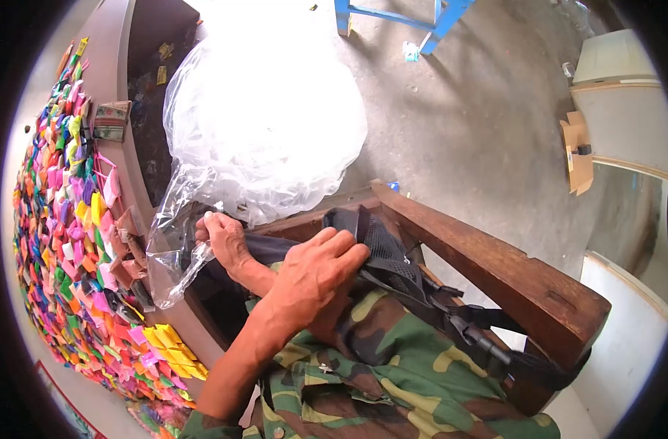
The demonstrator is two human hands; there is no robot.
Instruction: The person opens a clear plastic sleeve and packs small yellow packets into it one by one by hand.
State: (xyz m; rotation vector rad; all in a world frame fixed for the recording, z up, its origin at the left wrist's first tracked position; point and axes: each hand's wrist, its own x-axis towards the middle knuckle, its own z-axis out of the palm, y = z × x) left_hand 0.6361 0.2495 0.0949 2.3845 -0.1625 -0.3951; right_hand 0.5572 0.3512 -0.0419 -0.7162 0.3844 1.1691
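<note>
My right hand point(228, 241) reaches to the left under my left wrist, so my forearms cross. Its fingers pinch the gathered edge of a large clear plastic bag point(176, 252), whose bulging body is white with glare. My left hand point(312, 271) lies above the right forearm, its fingers curled over the edge of a black mesh bag point(389, 252). The fingertips are hidden beneath. Straps with plastic buckles run from the mesh bag down over the camouflage clothing.
A brown wooden frame point(487, 271) stands close on the right. Many small colourful folded pieces point(70, 241) cover the left side, beside a grey-brown board edge point(122, 146). Blue legs point(392, 16), a torn cardboard piece point(576, 154) and pale cabinets point(626, 110) stand farther off.
</note>
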